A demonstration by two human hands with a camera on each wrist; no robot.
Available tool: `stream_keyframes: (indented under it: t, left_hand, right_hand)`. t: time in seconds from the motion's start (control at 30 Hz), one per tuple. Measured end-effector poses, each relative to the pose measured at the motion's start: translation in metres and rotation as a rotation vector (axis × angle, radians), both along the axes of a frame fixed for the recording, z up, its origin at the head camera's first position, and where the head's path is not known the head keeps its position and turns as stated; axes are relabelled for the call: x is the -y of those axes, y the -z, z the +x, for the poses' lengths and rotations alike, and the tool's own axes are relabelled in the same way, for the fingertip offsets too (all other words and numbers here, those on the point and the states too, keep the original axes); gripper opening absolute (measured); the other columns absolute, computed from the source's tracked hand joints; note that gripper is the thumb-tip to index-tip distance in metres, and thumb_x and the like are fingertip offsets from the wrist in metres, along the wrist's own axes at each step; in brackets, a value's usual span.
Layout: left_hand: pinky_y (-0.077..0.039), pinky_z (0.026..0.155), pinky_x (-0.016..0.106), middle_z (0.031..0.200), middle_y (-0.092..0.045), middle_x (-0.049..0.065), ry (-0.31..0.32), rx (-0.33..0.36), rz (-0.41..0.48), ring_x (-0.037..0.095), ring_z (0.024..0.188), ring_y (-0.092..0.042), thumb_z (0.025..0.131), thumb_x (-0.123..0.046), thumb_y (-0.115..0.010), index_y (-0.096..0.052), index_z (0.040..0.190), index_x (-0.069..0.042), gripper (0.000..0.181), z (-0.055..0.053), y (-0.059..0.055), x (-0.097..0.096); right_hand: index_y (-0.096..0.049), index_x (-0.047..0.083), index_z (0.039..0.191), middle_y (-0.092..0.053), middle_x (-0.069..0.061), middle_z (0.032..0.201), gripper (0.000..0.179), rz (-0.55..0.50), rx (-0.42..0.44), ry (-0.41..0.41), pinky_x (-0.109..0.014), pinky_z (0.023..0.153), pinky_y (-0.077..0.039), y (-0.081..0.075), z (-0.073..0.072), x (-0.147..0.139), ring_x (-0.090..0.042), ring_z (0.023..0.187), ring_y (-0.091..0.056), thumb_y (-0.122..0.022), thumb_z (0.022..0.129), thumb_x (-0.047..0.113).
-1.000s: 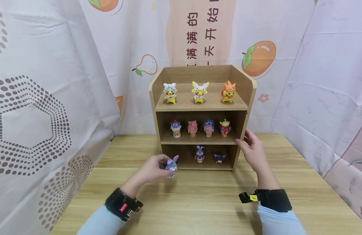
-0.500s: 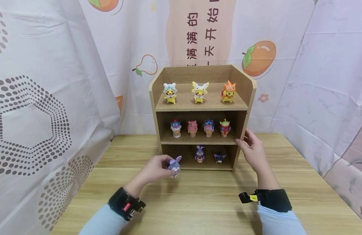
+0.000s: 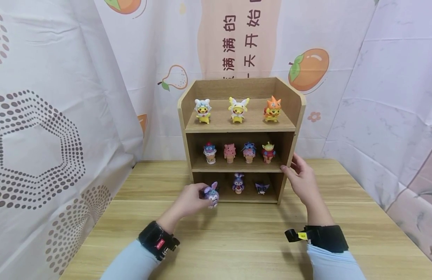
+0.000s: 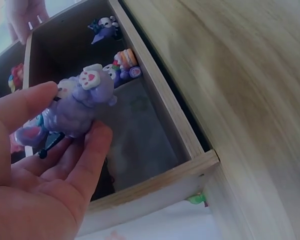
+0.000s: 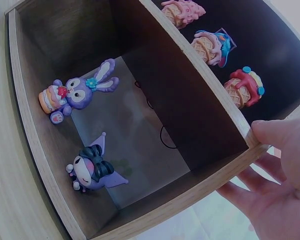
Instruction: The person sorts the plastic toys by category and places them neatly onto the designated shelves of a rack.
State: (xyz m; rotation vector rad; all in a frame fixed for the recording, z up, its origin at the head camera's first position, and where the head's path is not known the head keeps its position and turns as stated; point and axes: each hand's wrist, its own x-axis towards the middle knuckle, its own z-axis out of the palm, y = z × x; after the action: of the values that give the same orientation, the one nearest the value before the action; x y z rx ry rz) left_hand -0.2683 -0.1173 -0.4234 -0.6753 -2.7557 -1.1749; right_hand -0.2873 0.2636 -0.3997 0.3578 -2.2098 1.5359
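My left hand (image 3: pixel 192 199) pinches a purple rabbit figurine (image 3: pixel 211 194) between thumb and fingers, in front of the left part of the bottom shelf. In the left wrist view the figurine (image 4: pixel 75 110) shows its fluffy body and a white paw with pink pads. My right hand (image 3: pixel 301 179) grips the right side edge of the wooden display shelf (image 3: pixel 237 170), thumb on the front, fingers behind. On the bottom level stand another purple rabbit figurine (image 5: pixel 79 93) holding a cake and a small figurine (image 5: pixel 92 167) with a dark bow and pointed purple ears.
Several ice-cream-cone figurines (image 3: pixel 230 153) line the middle level. Three yellow figurines in animal hoods (image 3: pixel 238 110) stand on top. The shelf rests on a wood-grain table (image 3: pixel 237 241), with a printed curtain (image 3: pixel 160 39) behind it.
My left hand has moved right and slightly up with the rabbit figurine, closer to the bottom shelf. The figurine has turned more upright. My right hand stays in place.
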Motion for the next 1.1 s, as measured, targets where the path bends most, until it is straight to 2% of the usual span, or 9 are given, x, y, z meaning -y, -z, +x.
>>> stream_keyframes:
  t: [0.4,0.73,1.1]
  left_hand:
    - [-0.057,0.069,0.029,0.088,-0.070,0.001,-0.085,-0.043,-0.049,0.012,0.076,-0.063,0.082,-0.019,-0.084,-0.072,0.109,-0.003,0.034,-0.011,0.003,-0.014]
    - [-0.056,0.066,0.030,0.083,-0.067,0.000,-0.119,-0.024,-0.096,0.013,0.072,-0.062,0.080,-0.017,-0.083,-0.070,0.104,-0.003,0.031,-0.020,0.005,-0.020]
    - [-0.054,0.066,0.033,0.080,-0.065,0.001,-0.158,-0.005,-0.139,0.016,0.072,-0.060,0.078,-0.014,-0.083,-0.069,0.094,-0.005,0.023,-0.030,0.000,-0.027]
  right_hand:
    - [-0.040,0.010,0.157,-0.049,-0.019,0.150,0.061,-0.002,0.001,-0.004,-0.010,0.092,-0.046,0.001,-0.002,-0.001,-0.043,0.136,-0.046,-0.065,0.102,0.016]
    - [-0.041,0.009,0.157,-0.049,-0.020,0.149,0.061,-0.016,-0.009,-0.010,-0.009,0.091,-0.046,0.001,-0.002,0.000,-0.043,0.135,-0.047,-0.066,0.101,0.014]
    - [-0.041,0.009,0.157,-0.049,-0.020,0.150,0.061,-0.018,-0.017,-0.013,-0.009,0.092,-0.046,0.001,-0.002,0.001,-0.043,0.135,-0.047,-0.065,0.101,0.014]
